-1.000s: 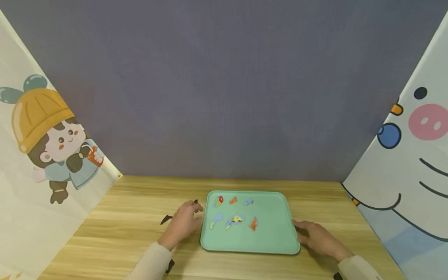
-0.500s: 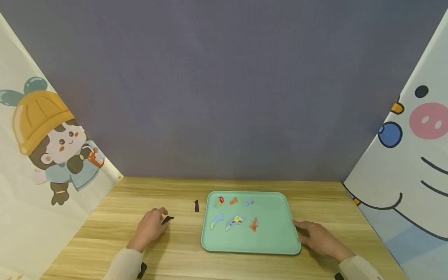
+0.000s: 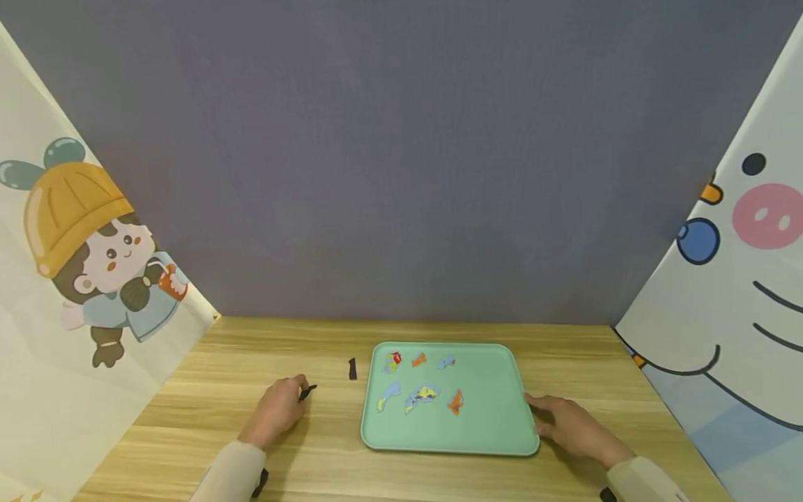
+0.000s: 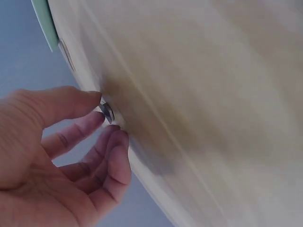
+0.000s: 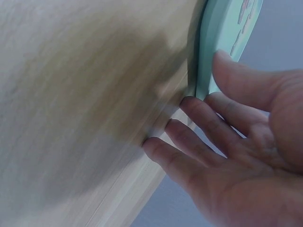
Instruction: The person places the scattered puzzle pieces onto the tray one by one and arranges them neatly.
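Note:
My left hand pinches a small dark scrap between thumb and fingertips, close over the wooden table. In the left wrist view the dark edge of the scrap shows at the thumb tip. A second dark scrap lies on the table between that hand and the mint-green tray. My right hand is at the tray's right edge, thumb on the rim and fingers loosely extended. On the tray lie several torn-looking colourful scraps, among them an orange one and a blue-and-yellow one.
The wooden table runs back to a dark grey panel. Printed cartoon sheets stand on both sides, a child in a yellow hat at left and a pig-nosed figure at right.
My left hand moved left from beside the tray to the nearer dark scrap and took hold of it, then shifted slightly right. The right hand and tray stayed put.

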A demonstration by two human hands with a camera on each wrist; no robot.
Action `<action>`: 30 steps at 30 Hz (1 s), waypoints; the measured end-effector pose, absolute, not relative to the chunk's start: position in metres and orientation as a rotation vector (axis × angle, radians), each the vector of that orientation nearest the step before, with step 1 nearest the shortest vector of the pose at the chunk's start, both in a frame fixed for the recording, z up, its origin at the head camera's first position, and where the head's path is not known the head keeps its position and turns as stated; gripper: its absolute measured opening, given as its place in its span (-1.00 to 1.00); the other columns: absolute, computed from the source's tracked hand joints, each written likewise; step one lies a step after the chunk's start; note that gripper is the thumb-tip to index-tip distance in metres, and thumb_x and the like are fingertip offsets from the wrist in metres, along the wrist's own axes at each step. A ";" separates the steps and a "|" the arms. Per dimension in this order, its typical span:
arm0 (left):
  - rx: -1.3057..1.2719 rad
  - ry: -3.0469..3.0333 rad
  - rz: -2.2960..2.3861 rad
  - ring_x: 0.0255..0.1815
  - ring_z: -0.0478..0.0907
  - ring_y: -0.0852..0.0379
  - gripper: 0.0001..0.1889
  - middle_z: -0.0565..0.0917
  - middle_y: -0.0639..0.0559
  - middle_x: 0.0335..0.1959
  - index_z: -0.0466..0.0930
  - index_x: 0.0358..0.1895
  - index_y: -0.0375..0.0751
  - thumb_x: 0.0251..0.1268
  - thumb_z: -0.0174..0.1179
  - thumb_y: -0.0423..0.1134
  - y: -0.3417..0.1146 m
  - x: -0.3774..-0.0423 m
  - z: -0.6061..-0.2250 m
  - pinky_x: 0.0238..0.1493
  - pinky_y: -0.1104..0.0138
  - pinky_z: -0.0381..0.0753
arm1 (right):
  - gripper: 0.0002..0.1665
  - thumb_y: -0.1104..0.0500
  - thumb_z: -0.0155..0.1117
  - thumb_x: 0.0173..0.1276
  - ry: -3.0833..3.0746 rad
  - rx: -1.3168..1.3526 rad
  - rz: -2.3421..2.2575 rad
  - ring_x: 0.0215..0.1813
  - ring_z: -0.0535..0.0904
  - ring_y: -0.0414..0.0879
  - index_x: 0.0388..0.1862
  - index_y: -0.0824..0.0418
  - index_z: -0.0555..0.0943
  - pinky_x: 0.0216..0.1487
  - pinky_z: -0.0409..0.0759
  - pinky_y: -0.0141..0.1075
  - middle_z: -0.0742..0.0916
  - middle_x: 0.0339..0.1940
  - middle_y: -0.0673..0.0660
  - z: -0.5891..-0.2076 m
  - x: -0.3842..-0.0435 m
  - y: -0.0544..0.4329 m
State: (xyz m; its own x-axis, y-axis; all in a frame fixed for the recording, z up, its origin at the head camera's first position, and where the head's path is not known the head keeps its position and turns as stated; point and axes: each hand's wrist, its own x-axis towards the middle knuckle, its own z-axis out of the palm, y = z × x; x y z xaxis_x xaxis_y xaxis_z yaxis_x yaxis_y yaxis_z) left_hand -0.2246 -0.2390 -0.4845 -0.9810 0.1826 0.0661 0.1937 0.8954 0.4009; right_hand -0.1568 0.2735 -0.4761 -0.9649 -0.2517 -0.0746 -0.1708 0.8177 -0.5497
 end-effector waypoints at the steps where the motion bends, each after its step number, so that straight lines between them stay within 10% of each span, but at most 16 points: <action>1: -0.316 -3.024 -0.624 -0.58 0.38 0.12 -0.74 0.52 -0.06 -0.48 0.56 -0.19 -0.38 -0.01 0.30 -0.54 -0.238 -0.226 -0.484 -0.56 0.30 0.43 | -0.34 0.16 0.37 0.17 2.856 -0.330 -0.842 0.22 0.35 0.37 0.24 0.36 0.46 0.15 0.28 0.22 0.52 0.19 0.37 -0.476 -0.157 0.273; 9: -0.370 -3.042 -0.616 -0.37 0.47 0.04 -0.76 0.55 -0.10 -0.37 0.55 -0.34 -0.31 -0.07 0.20 -0.67 -0.230 -0.235 -0.481 -0.31 0.19 0.55 | -0.35 0.18 0.37 0.17 2.855 -0.355 -0.850 0.21 0.35 0.38 0.24 0.36 0.46 0.14 0.28 0.23 0.52 0.19 0.38 -0.475 -0.157 0.272; 22: -0.369 -3.034 -0.867 -0.73 0.33 0.19 -0.68 0.50 0.01 -0.58 0.45 -0.02 -0.39 0.12 0.06 -0.63 -0.221 -0.248 -0.480 -0.69 0.38 0.34 | -0.37 0.20 0.36 0.18 2.861 -0.358 -0.834 0.21 0.37 0.37 0.23 0.38 0.46 0.15 0.29 0.21 0.53 0.18 0.38 -0.473 -0.156 0.272; 30: -0.316 -3.101 -0.829 -0.60 0.43 0.14 -0.67 0.55 -0.04 -0.48 0.46 -0.03 -0.38 0.12 0.28 -0.45 -0.216 -0.257 -0.479 -0.57 0.31 0.44 | -0.37 0.19 0.35 0.20 2.857 -0.352 -0.834 0.22 0.35 0.38 0.24 0.37 0.45 0.16 0.28 0.21 0.52 0.19 0.38 -0.473 -0.156 0.272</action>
